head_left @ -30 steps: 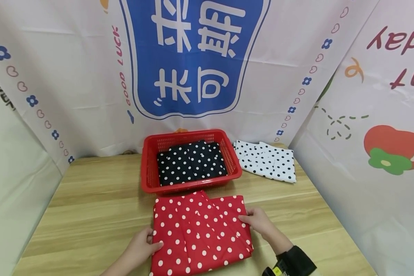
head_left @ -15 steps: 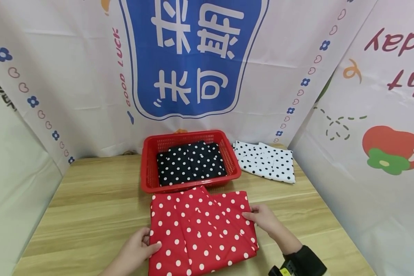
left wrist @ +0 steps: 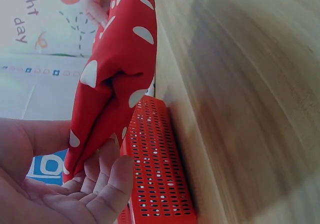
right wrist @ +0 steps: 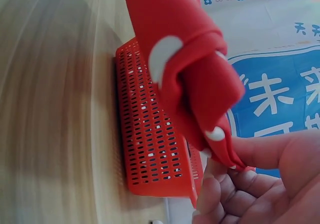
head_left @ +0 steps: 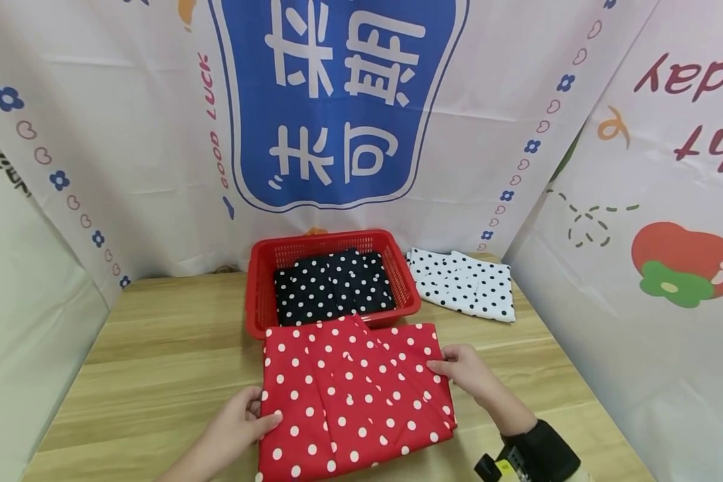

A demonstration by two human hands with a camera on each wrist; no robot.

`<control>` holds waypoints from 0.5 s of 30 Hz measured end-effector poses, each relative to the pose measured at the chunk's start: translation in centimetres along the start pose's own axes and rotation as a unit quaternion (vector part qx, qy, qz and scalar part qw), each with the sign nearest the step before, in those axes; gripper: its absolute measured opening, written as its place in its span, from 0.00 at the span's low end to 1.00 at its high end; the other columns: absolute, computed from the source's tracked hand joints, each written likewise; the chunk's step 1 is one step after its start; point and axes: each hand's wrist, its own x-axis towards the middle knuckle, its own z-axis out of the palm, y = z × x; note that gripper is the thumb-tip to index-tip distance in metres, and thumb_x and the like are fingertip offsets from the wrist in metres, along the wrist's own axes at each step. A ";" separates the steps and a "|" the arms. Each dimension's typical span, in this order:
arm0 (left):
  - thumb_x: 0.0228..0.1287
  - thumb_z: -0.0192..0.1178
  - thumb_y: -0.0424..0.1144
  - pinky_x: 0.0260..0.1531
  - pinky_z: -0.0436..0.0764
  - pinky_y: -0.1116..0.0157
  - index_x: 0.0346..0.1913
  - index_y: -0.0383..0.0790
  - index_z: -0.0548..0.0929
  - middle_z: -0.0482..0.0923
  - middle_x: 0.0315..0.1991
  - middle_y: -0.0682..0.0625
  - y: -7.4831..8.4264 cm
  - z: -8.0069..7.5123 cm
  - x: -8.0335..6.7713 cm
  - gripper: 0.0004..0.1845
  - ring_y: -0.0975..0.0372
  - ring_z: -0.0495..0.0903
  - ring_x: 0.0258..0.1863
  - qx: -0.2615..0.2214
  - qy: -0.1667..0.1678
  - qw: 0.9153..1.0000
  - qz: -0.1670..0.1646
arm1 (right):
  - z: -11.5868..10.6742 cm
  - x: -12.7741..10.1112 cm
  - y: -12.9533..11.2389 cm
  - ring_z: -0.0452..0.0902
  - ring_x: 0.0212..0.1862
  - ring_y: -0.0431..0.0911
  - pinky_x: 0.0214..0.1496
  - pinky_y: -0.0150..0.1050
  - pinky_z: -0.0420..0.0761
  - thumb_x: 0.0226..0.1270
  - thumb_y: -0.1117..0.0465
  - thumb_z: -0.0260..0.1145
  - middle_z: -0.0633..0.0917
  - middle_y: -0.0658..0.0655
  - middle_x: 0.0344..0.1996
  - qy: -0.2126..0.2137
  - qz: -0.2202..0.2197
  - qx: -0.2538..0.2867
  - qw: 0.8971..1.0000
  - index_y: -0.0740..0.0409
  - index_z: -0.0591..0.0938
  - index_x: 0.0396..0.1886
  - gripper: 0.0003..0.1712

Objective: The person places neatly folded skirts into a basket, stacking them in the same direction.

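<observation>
Two hands hold one red cloth with white dots (head_left: 352, 398), which lies folded on the wooden table (head_left: 156, 348). The left hand (head_left: 237, 425) pinches the cloth's left edge, thumb on top and fingers (left wrist: 107, 184) curled under it. The right hand (head_left: 464, 371) grips the cloth's right edge the same way, with the fabric bunched between thumb and fingers (right wrist: 225, 194). In the wrist views both edges look lifted a little off the table, so the cloth is between the two hands and partly up in the air.

Just past the fingertips, away from the person, sits a red basket (head_left: 259, 294). The far edge of the red cloth reaches the basket's near wall. Inside the basket lies a folded dark cloth with white dots (head_left: 331, 284). Further out from the right hand, beside the basket, a white cloth with dark dots (head_left: 466, 284) lies on the table.

It looks like one cloth is already packed away. The red one seems folded and ready but is not in the basket yet. The white one is untouched
</observation>
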 end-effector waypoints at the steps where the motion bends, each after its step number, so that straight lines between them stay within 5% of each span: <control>1: 0.59 0.66 0.28 0.33 0.84 0.59 0.55 0.22 0.70 0.76 0.37 0.44 0.1 -0.1 0.0 0.24 0.57 0.78 0.33 -0.002 0.001 1.000 0.002 | -0.1 0.1 -0.1 0.77 0.32 0.46 0.35 0.39 0.76 0.64 0.65 0.66 0.84 0.54 0.29 0.000 -0.001 0.000 1.000 0.69 0.83 0.39 0.10; 15: 0.61 0.64 0.27 0.31 0.83 0.62 0.54 0.20 0.68 0.76 0.37 0.43 3.0 -2.1 1.2 0.23 0.58 0.77 0.31 0.010 -0.002 0.998 0.069 | -1.7 1.7 -3.1 0.77 0.31 0.45 0.34 0.38 0.76 0.65 0.65 0.65 0.85 0.55 0.29 0.009 -0.033 0.002 0.999 0.73 0.83 0.43 0.13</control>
